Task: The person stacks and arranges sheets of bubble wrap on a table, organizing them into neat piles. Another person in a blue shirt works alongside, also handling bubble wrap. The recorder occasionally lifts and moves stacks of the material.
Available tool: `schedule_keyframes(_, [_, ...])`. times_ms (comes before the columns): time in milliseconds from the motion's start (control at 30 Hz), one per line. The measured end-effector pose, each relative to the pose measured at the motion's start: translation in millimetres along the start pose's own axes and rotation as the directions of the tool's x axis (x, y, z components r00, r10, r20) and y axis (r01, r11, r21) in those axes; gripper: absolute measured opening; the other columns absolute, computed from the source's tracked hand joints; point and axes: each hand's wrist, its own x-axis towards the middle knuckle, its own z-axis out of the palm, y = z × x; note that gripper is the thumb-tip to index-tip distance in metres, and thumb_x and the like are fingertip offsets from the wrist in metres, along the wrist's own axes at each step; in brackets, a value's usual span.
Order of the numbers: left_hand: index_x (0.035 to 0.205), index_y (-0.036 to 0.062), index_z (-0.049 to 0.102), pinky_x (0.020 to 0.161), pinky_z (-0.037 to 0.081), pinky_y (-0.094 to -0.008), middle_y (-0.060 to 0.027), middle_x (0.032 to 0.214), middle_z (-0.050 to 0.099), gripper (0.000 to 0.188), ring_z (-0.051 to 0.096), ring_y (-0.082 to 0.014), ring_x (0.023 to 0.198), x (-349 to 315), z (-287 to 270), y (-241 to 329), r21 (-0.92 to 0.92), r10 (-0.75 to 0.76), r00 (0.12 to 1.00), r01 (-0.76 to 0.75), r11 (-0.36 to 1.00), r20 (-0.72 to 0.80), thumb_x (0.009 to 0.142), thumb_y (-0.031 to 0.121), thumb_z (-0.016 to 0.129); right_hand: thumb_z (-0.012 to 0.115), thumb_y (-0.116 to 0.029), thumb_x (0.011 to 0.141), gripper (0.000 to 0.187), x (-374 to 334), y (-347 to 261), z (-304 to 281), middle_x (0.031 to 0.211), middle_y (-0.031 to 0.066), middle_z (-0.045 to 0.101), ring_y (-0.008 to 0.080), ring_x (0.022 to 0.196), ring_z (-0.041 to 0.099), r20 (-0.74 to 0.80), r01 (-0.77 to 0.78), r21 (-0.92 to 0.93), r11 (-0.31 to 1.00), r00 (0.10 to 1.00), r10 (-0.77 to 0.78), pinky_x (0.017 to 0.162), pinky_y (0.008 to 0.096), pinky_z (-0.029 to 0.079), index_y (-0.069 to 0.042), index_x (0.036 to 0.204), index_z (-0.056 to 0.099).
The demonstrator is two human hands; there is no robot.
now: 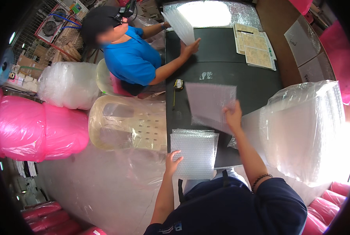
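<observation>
My right hand point(233, 116) is closed on the right edge of a pinkish, see-through bubble-wrap bag point(210, 102), held tilted above the dark table point(257, 88). Closer to me lies a stack of clear bubble-wrap bags point(194, 156) at the table's near edge, its sheets slightly out of line. My left hand point(173, 162) grips the left edge of that stack, thumb and fingers over its border. At the far left of the table, a co-worker in a blue shirt holds another clear bubble-wrap bundle point(181, 27) in both hands.
A tape measure point(178, 84) lies by the table's left edge, papers point(257, 49) at the far right. A large plastic bag of clear sheets point(300, 129) stands at right. Left are a plastic-covered chair point(128, 123) and pink wrapped rolls point(41, 127). Cardboard point(275, 39) borders the table.
</observation>
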Motion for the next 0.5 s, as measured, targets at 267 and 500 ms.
schedule_keyframes(267, [0.125, 0.0061, 0.05, 0.1, 0.033, -0.0365, -0.0118, 0.13, 0.046, 0.07, 0.042, -0.024, 0.118, 13.4, -26.9, -9.9, -0.67, -0.249, 0.864, 0.498, 0.551, 0.438, 0.089, 0.061, 0.027, 0.065, -0.007, 0.061, 0.033, 16.5, -151.0, -14.0, 0.089, 0.0169, 0.063, 0.0336, 0.084, 0.061, 0.932, 0.459, -0.188, 0.869, 0.363, 0.01, 0.072, 0.0415, 0.049, -0.001, 0.093, 0.061])
schedule_keyframes(500, [0.125, 0.0038, 0.043, 0.093, 0.039, -0.0352, -0.0141, 0.117, 0.052, 0.073, 0.05, -0.0232, 0.108, 32.4, 14.2, 45.5, -0.31, 0.063, 0.994, -0.089, 0.947, -0.093, 0.066, 0.03, 0.078, 0.069, -0.019, 0.07, 0.035, -120.1, -12.8, 54.9, 0.099, 0.0157, 0.057, 0.0348, 0.093, 0.057, 0.789, 0.469, -0.53, 0.706, 0.577, 0.209, 0.078, 0.0443, 0.046, -0.004, 0.098, 0.054])
